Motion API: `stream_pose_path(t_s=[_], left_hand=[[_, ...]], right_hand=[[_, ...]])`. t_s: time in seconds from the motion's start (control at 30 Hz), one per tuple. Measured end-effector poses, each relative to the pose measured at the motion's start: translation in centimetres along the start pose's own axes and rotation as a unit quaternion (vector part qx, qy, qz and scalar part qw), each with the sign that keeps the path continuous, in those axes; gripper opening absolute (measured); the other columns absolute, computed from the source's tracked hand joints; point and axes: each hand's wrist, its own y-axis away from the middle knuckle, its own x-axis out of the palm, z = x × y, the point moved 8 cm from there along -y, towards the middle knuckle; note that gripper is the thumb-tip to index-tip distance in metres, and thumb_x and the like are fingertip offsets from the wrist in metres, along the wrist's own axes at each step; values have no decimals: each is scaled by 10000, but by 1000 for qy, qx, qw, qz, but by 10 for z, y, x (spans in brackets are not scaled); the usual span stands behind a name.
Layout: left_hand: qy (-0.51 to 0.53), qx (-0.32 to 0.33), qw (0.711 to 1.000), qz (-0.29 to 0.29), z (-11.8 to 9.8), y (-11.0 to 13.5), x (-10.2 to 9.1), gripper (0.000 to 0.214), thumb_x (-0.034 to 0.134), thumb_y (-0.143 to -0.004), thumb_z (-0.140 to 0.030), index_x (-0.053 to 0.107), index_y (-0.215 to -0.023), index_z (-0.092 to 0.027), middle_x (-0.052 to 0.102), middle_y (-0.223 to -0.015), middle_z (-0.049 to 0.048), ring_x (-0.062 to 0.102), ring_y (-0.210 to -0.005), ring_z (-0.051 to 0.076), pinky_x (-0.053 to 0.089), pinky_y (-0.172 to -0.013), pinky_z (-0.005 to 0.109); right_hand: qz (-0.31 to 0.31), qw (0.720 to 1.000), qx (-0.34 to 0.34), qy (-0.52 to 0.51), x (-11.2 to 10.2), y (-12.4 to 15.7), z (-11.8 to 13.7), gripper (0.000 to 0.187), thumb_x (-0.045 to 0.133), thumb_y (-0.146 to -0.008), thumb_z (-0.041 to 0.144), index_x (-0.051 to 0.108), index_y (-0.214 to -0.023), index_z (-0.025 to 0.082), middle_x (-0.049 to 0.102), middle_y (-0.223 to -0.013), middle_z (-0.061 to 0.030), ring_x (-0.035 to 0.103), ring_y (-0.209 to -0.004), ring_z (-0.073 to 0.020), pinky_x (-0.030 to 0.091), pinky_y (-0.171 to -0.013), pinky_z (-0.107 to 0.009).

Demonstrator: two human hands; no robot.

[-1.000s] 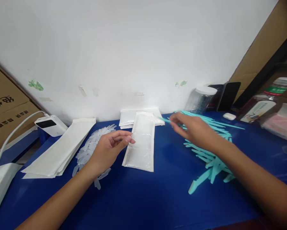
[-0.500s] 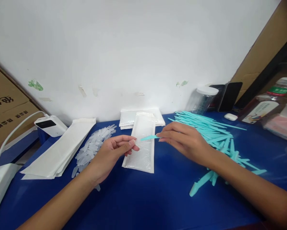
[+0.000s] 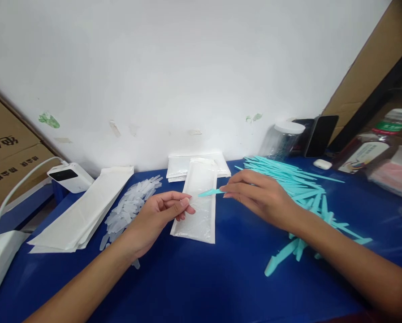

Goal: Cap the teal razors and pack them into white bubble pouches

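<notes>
- The right hand point(image 3: 259, 197) pinches a teal tool point(image 3: 208, 193) by one end, thumb against fingertips; so short a purchase might let the slim piece twist or tip if its free end were knocked
- That free end points towards the left hand point(image 3: 163, 215) and sits just beside its fingertips, above the white pouch point(image 3: 201, 224); a misjudged approach could jab a finger, should the tip be sharp, which I cannot tell
- The left thumb and fingers are drawn close together; whether anything small and clear lies between them I cannot tell; a loose pinch there could drop it unnoticed against the pale pouch
- The pouch lies flat on the blue table point(image 3: 201, 278); a low tip could snag its thin-looking film
- The right forearm passes over the teal pile point(image 3: 308, 197), the left beside the translucent pieces point(image 3: 128, 208); a dragged wrist could scatter either heap
</notes>
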Motion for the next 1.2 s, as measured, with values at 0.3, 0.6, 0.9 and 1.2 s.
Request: stream_pose_path(t_s=[0.3,0.6,0.9,1.2], left_hand=[[27,-8,1000,5,1,0,3,322,848,-908,-461,814,-1111,-213,785,-972,63,580,-834,165,475,-824,327],[54,-22,998,13,3,0,5,347,871,-891,-457,805,-1103,-191,776,-977,65,577,-833,158,468,-823,318],[76,-37,996,11,7,-1,6,332,878,-894,-438,786,-1090,-187,782,-973,60,570,-823,145,460,-824,301],[86,-47,995,8,11,-1,4,321,891,-886,-414,784,-1098,-199,795,-982,51,600,-833,138,473,-829,288]], right_hand=[[4,1000,-17,14,0,1,2,191,610,-1080,180,727,-1222,232,755,-1078,-101,688,-918,-211,530,-726,-343],[12,999,-18,36,-3,0,4,193,603,-1087,182,741,-1220,211,748,-1070,-106,681,-920,-202,538,-745,-335],[9,998,-30,48,-5,0,6,197,642,-1057,135,757,-1213,170,741,-1056,-111,683,-907,-199,544,-738,-329],[23,998,-29,55,-4,1,5,201,636,-1064,147,752,-1225,173,741,-1069,-111,685,-901,-201,546,-746,-336]])
